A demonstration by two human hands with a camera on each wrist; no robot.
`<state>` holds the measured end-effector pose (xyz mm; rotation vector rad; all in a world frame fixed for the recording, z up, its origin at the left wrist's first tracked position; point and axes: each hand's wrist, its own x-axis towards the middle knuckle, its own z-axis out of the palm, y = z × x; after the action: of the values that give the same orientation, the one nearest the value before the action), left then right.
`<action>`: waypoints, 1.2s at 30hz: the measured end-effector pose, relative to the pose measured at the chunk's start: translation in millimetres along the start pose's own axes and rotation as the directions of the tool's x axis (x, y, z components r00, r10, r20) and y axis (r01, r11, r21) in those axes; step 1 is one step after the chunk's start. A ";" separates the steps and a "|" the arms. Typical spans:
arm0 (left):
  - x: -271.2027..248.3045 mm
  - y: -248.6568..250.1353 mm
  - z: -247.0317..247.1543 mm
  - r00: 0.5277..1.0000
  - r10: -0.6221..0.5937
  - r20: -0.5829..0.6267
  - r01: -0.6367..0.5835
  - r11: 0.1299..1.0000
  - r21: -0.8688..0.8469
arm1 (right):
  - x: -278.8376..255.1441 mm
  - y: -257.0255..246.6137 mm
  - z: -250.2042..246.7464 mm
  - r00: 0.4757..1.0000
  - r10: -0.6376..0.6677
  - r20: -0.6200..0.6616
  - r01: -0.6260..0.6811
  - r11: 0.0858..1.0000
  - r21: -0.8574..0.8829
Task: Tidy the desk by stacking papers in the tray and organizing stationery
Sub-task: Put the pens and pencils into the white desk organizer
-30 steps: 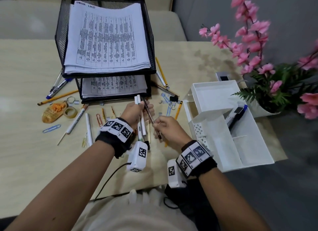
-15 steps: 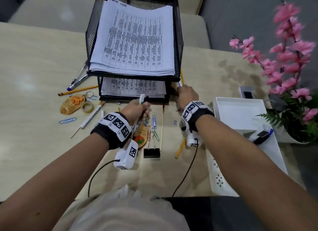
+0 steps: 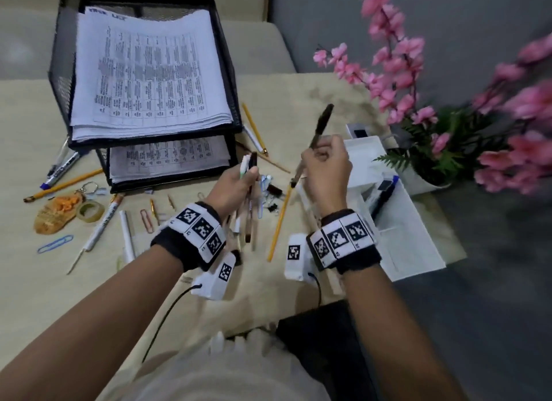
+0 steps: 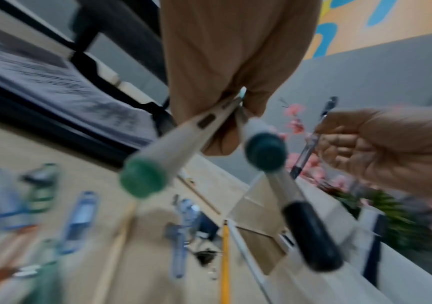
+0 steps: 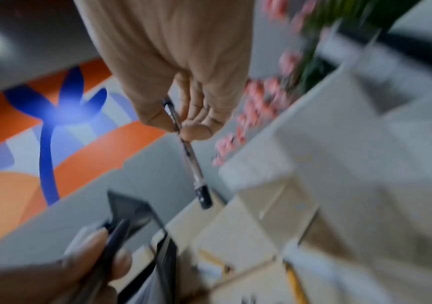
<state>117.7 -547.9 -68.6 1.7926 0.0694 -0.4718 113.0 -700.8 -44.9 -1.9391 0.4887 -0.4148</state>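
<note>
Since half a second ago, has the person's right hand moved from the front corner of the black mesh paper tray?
Yes. The right hand has left the black mesh paper tray corner, moving rightward toward the white plastic organizer, now gripping a clear black-capped pen.

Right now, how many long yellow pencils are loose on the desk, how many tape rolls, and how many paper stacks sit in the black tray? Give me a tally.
Long yellow pencils: 3
Tape rolls: 1
Paper stacks: 2
Total: 6
</note>
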 end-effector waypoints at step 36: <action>14.9 59.2 211.8 0.888 0.434 0.155 -0.459 0.803 0.381 | 29.5 63.8 -181.4 0.997 -0.052 0.059 0.071 0.919 -0.388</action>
<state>89.5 -766.4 -61.5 2.1189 -0.5268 -0.2005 39.2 -880.2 -29.9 -2.3502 0.5081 -0.3267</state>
